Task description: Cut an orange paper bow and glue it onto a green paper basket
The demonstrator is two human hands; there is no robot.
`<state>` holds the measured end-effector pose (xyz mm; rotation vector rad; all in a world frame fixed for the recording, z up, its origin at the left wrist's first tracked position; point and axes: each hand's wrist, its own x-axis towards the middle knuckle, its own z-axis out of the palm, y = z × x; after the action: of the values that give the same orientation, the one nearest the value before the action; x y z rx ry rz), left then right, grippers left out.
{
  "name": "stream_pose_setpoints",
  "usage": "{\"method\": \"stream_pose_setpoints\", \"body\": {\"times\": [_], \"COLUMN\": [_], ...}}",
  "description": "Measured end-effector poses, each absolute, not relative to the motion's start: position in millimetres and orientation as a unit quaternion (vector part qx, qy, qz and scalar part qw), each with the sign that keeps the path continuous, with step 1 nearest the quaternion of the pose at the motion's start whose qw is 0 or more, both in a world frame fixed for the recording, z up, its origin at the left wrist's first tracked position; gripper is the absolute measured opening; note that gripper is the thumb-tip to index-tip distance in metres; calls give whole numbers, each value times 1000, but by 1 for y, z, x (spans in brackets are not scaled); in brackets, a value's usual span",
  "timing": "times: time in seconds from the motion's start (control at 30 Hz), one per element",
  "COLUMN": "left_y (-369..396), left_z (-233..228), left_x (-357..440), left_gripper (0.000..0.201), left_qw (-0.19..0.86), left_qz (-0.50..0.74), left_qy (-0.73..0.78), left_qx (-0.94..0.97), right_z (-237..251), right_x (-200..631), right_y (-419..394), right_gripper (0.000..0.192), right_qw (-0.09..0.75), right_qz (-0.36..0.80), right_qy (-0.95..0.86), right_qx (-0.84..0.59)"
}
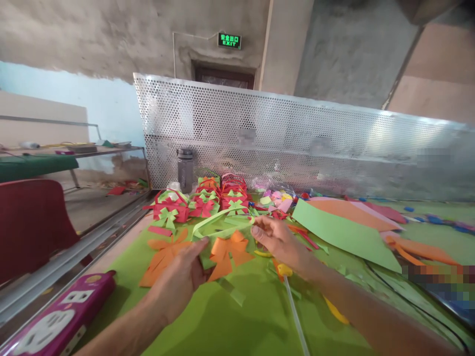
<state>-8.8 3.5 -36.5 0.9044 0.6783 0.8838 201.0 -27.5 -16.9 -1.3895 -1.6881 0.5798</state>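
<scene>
My left hand (181, 279) grips a green paper basket with an orange paper bow (227, 252) on its front, holding it at its left side just above the green table (230, 321). My right hand (276, 242) pinches the end of the basket's green paper strip handle (222, 225), which loops leftward over the basket. An orange paper bow (163, 254) lies flat on the table to the left of my left hand.
Several finished red and green paper baskets (202, 200) stand behind, beside a grey bottle (185, 169). Green and orange paper sheets (345, 227) lie at right. A pink power strip (61, 316) sits front left. A perforated metal screen (297, 143) closes the back; a glue stick (293, 301) lies under my right wrist.
</scene>
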Motion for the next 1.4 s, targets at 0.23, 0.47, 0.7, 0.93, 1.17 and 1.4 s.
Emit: {"method": "stream_pose_setpoints", "body": {"times": [0.23, 0.47, 0.7, 0.93, 1.17, 1.4], "left_y": [5, 3, 6, 11, 13, 12], "left_z": [-39, -37, -39, -48, -44, -53], "left_x": [-13, -15, -13, -14, -12, -9], "left_gripper": [23, 45, 35, 31, 25, 23], "left_qw": [735, 735, 749, 776, 764, 725], "left_qz": [405, 378, 401, 390, 368, 399], "left_qy": [331, 305, 283, 291, 373, 388], "left_qx": [432, 473, 445, 400, 377, 406], "right_z": [-21, -23, -28, -25, -25, -37], "right_x": [205, 202, 202, 202, 206, 210], "right_y": [-24, -24, -20, -14, -4, 4], "right_gripper": [39, 43, 41, 34, 32, 29], "right_qw": [414, 427, 476, 502, 552, 576], "right_qz": [234, 240, 328, 361, 401, 418], "right_qy": [-682, -650, -566, -500, -429, -397], "right_qx": [-556, -581, -588, -607, -592, -580]}}
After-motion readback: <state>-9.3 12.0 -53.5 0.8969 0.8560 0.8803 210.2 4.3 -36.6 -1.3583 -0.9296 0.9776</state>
